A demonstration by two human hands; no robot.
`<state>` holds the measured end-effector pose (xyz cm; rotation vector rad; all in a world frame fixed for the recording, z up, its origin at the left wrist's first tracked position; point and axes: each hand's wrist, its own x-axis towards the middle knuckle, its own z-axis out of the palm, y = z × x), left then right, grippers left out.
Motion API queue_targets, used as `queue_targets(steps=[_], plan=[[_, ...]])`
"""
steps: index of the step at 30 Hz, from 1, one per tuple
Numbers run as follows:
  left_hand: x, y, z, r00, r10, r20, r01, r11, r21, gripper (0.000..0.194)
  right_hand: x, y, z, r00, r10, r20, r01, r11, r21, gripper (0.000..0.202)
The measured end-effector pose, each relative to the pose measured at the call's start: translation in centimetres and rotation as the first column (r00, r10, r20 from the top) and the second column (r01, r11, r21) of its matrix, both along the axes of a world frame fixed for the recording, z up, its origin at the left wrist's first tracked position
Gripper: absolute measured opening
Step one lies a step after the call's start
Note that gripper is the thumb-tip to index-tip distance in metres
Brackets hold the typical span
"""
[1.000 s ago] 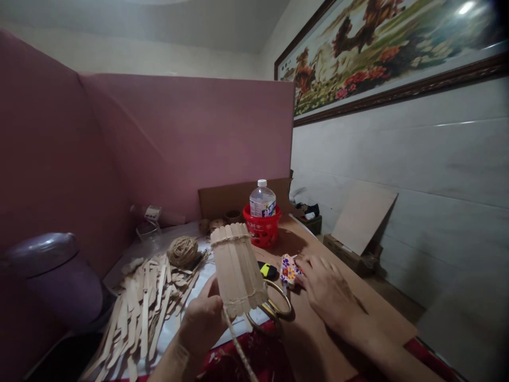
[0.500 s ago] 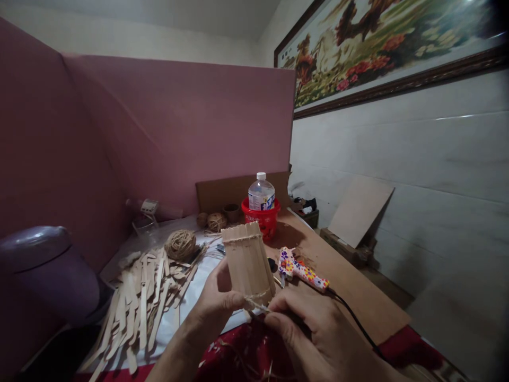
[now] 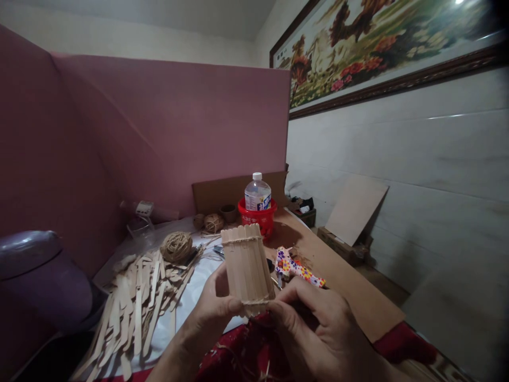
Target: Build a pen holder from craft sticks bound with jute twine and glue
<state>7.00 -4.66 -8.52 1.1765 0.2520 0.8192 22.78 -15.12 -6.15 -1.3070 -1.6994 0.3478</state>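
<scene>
A small pot made of upright wooden craft sticks is held tilted in front of me, with twine bands round it near both ends. My left hand grips its left side, thumb at the lower band. At the lower right corner, my right hand pinches the twine between thumb and forefinger against the sticks. Just beyond that hand lies a flower-patterned hot glue gun on the board. The pot's far side and my left fingertips are hidden.
Loose craft sticks are heaped at left beside a twine ball. Behind the pot, a red bucket holds a plastic bottle. A small brown pot and more twine stand nearby. A purple bin is far left.
My right hand has moved up and closer to the pot's lower corner. The twine that stretched off the sticks now lies against them. The camera view has shifted slightly right.
</scene>
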Motion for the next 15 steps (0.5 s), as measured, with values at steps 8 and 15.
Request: queue_targets(steps=[8,15], plan=[[-0.24,-0.2,-0.14,1.0,-0.017,0.005,0.018,0.999,-0.044,0.063,0.31,0.73,-0.77,0.994,-0.052,-0.093,0.058,0.996,0.069,0.023],[0.07,-1.02,0.55,0.995,-0.041,0.094,0.051,0.993,-0.11,0.052,0.15,0.78,-0.52,0.99,-0.02,-0.138,0.024,0.999,0.029,0.025]])
